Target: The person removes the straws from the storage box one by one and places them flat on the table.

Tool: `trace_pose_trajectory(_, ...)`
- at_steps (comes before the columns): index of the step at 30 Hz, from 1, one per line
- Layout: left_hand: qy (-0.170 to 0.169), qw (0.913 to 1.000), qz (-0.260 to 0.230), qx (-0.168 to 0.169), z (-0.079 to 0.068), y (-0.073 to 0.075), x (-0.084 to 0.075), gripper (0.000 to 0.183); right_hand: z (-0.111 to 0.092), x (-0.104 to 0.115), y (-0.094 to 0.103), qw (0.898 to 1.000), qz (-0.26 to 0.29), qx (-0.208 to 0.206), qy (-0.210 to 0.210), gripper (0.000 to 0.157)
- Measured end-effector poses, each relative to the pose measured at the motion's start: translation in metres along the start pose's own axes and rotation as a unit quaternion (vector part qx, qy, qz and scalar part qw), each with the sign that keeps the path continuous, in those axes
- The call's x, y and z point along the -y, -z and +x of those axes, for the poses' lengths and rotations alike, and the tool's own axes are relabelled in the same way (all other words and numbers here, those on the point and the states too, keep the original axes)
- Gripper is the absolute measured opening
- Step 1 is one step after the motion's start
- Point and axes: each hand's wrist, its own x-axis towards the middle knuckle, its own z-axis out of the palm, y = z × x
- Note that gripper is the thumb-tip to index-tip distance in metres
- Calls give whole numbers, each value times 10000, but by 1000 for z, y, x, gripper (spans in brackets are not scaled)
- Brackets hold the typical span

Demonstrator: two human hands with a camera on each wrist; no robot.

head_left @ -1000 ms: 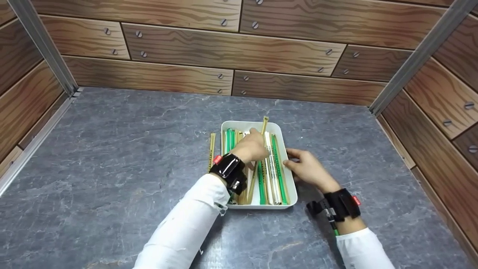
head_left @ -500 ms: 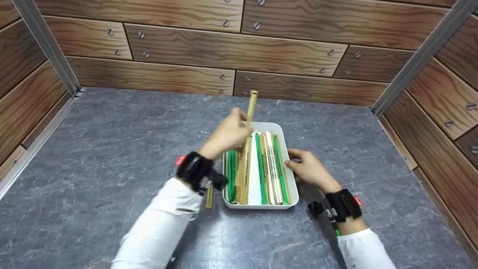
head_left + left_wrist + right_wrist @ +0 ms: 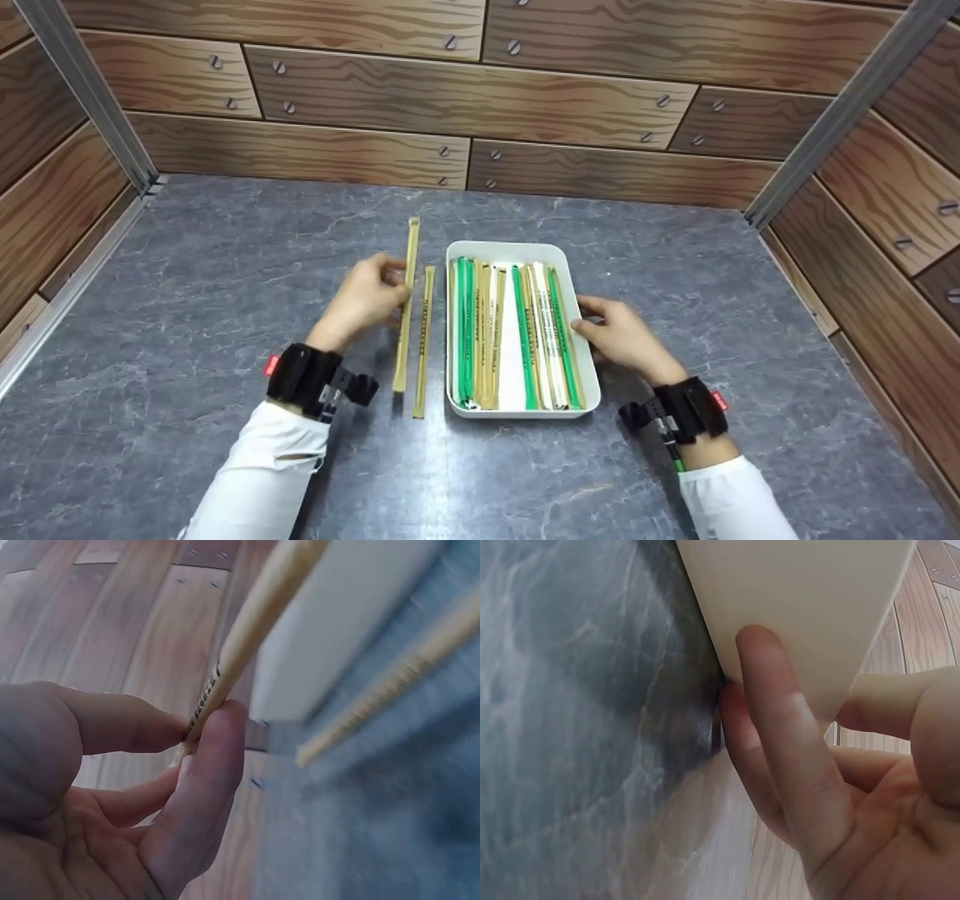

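Between thumb and fingertips my left hand pinches a tan paper-wrapped straw, printed with dark letters. The left wrist view shows the straw slanting up from the pinch. Just right of it, a second tan wrapped straw lies on the table. A white rectangular box holds several green, tan and white wrapped straws lengthwise, with a bare strip of its floor near the middle. My right hand rests against the box's right side; in the right wrist view its fairly straight fingers touch the outer wall, thumb tip at the rim.
The grey marbled table extends around the box and both hands. A wood-patterned back wall closes off the far side, with similar panels at left and right. Metal posts stand at the back corners.
My left hand has lifted the tan straw out of the box and carried it left, past the straw on the table. The right hand has stayed at the box's side.
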Motion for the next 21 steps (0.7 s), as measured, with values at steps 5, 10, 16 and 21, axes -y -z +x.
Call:
trace_pose_trajectory(5,109,9994,318,-73,3,-9,20,51,-1,0,0,10000,-6,-5,-26,54)
trace_pose_trajectory(10,112,9929,1161,-218,5,-19,27,50,-2,0,-1,10000,37,45,-29,54)
trace_pose_trajectory(16,255,9840,1760,-126,5,-27,28,52,-2,0,-1,9999,96,32,-61,54)
trace_pose_trajectory(21,209,9801,1962,-191,5,-30,27,51,-2,1,0,9999,110,44,-77,55)
